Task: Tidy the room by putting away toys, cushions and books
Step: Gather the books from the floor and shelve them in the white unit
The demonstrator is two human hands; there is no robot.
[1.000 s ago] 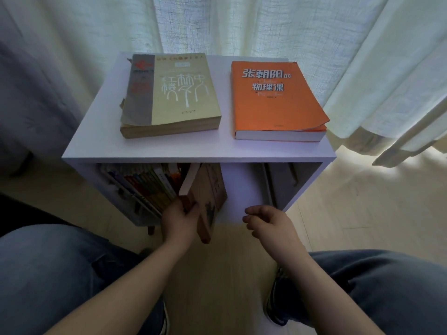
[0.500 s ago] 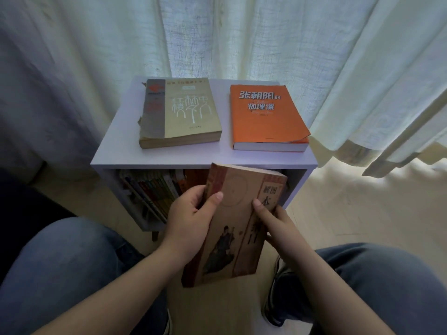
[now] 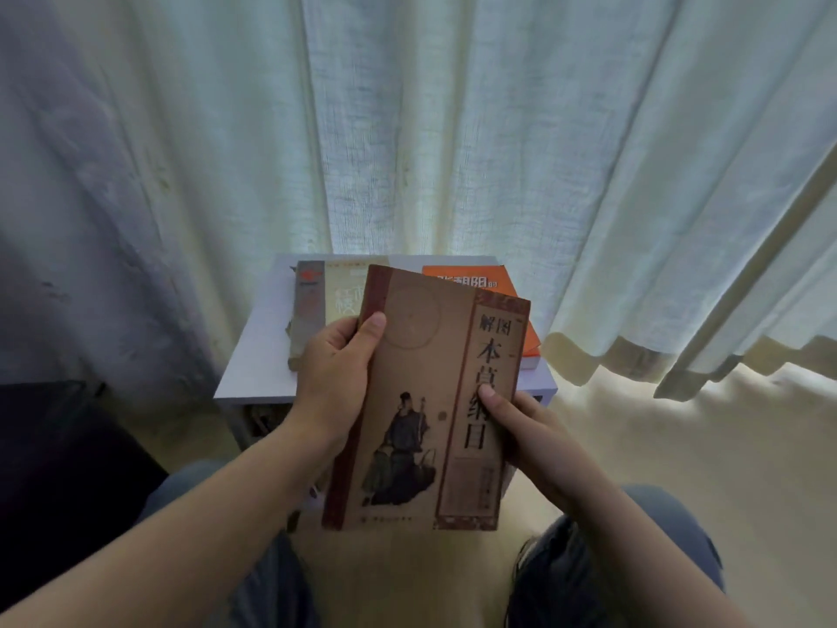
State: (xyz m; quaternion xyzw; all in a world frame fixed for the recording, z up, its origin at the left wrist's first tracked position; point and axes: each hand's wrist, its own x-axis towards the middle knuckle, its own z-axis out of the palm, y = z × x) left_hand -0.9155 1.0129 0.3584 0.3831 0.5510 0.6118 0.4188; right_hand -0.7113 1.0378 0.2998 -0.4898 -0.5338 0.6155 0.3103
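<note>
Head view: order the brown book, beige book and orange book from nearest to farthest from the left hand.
1. Brown book: gripped by the left hand at its left edge.
2. Beige book: left on the shelf top, just beyond that hand.
3. Orange book: shelf top, right side.

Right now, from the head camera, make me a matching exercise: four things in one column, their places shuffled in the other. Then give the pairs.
Things
1. brown book
2. orange book
3. beige book
4. curtain

Places
A. hangs behind the white cabinet
B. held by the left hand and the right hand
C. lies on the cabinet top, left side
D. lies on the cabinet top, right side

Pairs: 1-B, 2-D, 3-C, 4-A
</note>
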